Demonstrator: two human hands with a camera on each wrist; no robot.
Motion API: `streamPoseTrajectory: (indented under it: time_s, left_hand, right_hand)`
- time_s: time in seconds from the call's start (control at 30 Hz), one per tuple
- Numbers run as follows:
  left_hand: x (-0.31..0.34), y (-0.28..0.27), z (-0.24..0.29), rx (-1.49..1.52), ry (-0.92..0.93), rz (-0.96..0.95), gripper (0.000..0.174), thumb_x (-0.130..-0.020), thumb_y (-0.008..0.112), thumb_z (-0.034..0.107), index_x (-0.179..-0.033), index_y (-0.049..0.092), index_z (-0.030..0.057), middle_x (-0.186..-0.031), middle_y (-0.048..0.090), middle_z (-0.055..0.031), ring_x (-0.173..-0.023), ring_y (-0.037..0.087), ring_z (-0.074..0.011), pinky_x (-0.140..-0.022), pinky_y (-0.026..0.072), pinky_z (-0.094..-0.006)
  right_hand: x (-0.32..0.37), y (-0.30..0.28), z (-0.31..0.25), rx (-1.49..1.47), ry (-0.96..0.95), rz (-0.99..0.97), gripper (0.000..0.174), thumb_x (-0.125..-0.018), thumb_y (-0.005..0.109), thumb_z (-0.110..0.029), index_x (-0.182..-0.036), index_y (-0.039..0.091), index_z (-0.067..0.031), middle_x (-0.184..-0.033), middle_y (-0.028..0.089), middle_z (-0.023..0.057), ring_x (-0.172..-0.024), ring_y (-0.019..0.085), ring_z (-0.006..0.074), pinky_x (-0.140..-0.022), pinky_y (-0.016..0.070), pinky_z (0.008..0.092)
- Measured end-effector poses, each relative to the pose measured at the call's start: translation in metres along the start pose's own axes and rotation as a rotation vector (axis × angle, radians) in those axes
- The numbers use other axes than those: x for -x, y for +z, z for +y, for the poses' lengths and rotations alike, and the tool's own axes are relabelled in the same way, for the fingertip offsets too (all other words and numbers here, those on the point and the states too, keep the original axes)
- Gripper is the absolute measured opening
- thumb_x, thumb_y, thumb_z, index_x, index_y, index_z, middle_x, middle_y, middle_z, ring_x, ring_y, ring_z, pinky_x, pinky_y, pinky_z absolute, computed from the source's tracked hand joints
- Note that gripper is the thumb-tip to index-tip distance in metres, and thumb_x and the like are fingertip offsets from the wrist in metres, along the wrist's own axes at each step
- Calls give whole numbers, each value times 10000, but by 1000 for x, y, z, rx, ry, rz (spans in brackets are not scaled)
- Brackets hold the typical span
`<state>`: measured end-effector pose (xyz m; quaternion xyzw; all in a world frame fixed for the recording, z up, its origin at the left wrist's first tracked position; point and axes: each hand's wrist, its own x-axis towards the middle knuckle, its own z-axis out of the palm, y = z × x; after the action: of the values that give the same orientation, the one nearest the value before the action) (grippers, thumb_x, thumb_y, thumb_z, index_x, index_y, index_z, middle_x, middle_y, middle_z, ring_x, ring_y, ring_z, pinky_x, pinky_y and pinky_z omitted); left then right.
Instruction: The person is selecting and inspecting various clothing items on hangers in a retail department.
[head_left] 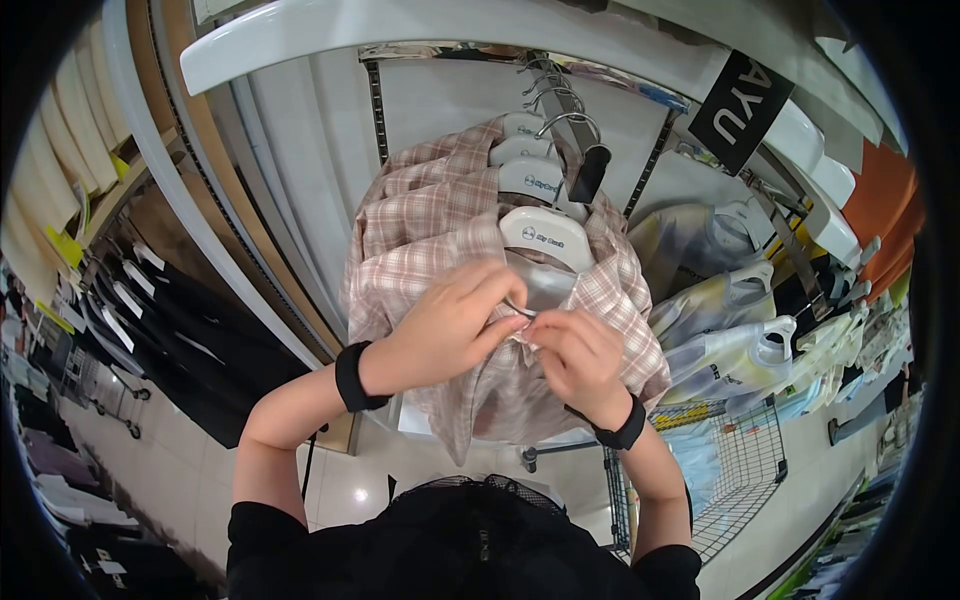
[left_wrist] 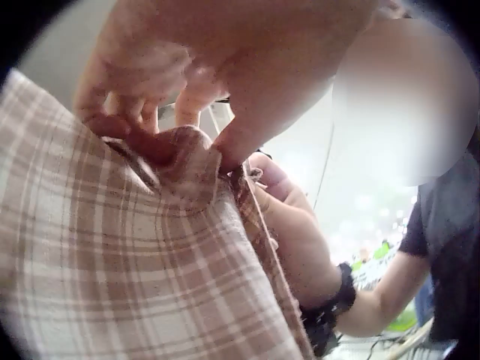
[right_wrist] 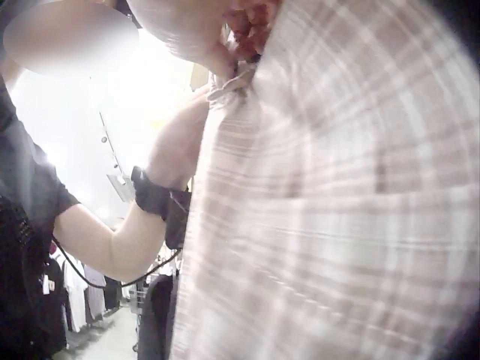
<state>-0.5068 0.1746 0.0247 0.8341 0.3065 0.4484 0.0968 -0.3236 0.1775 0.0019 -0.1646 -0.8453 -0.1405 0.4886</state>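
Note:
A pink-and-white plaid shirt (head_left: 465, 400) hangs from a white hanger (head_left: 548, 236) at the front of the rail. My left hand (head_left: 440, 325) pinches one front edge just below the collar, thumb against fingers. In the left wrist view, cloth bunches under the left fingertips (left_wrist: 154, 142). My right hand (head_left: 580, 360) meets it from the other side and pinches the opposite front edge. Seen from the right wrist, the two edges (right_wrist: 232, 86) come together at the fingers. The fingers hide most of the spot where the edges meet.
More plaid shirts hang close behind on the metal rail (head_left: 590, 175). To the right are tie-dye tops (head_left: 725, 360) and a wire shopping cart (head_left: 745, 470). Dark garments (head_left: 190, 330) hang at the left beside a white upright frame (head_left: 200, 210).

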Motion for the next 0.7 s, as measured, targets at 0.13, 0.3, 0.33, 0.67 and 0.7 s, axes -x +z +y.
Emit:
streamPoseTrajectory:
  time_s: [0.13,0.3,0.33,0.67,0.7]
  left_hand:
    - [5,-10,20,-183,102,273,135,-757,630,140,-786,546,38,-791,507,-78,-755,506,-248,-654,416,-325]
    - [12,3,13,-111,95,52,101,-753,620,66,-817,562,14,-771,527,-69,-686,515,-231,-629,419,-302]
    - [13,3,12,-112,93,51,101,-753,620,66,-817,562,14,-771,527,-69,-686,515,-231,-629,419,-302]
    - [20,14,16,-325,65,79,86,-738,583,72,-817,551,60,-762,520,-23,-738,510,-182,-687,334,-301]
    - [21,15,18,-427,88,77,105,-716,584,66,-815,548,74,-760,515,-11,-748,506,-169,-696,314,-295]
  right_hand:
    - [-6,-4,-5,-151,301,-27,163,-639,635,-6,-777,570,-63,-774,591,48,-587,549,195,-515,439,278]
    - [-6,-8,-10,-198,470,-124,141,-678,645,-15,-802,589,-49,-732,577,62,-560,544,184,-504,430,276]
    - [-7,-9,-10,-261,516,-115,124,-688,658,-36,-797,600,-49,-703,566,56,-540,531,165,-489,417,269]
    - [-6,-16,-7,-465,759,-180,138,-644,682,-77,-756,612,-35,-590,457,9,-481,367,74,-437,300,229]
    - [-6,-16,-7,-463,759,-179,138,-644,682,-77,-756,612,-35,-590,457,9,-481,367,74,-437,300,229]
